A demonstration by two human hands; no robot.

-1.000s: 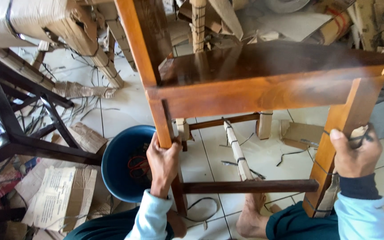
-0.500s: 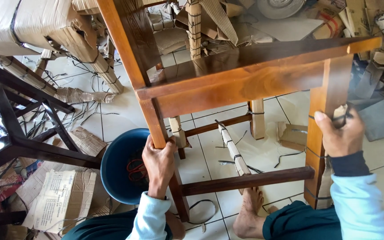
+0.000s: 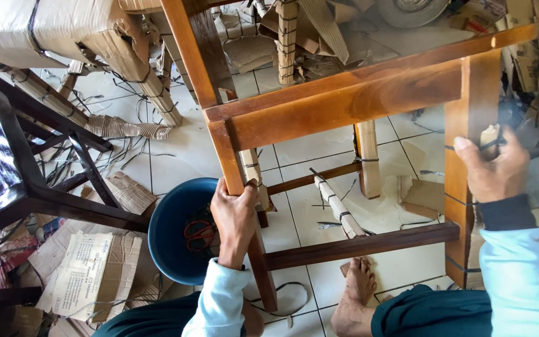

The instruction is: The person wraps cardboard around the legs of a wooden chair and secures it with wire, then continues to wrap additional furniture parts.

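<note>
The wooden chair (image 3: 344, 106) fills the centre and upper right of the frame, its seat rail slanting up rightward. The left hand (image 3: 235, 218) grips the lower-centre front leg; the right hand (image 3: 494, 168) clasps the right-edge leg, pinching a black strap.

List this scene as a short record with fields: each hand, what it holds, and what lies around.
Left hand: left hand gripped around the front left leg of a wooden chair
Right hand: right hand closed on the front right leg, pinching a cardboard scrap and black strap
Chair state: tilted, lower rail joining the two front legs
Beside left hand: blue bucket holding red-handled scissors
Below: bare foot on the tiled floor
Left edge: dark chair frame, cardboard scraps
</note>
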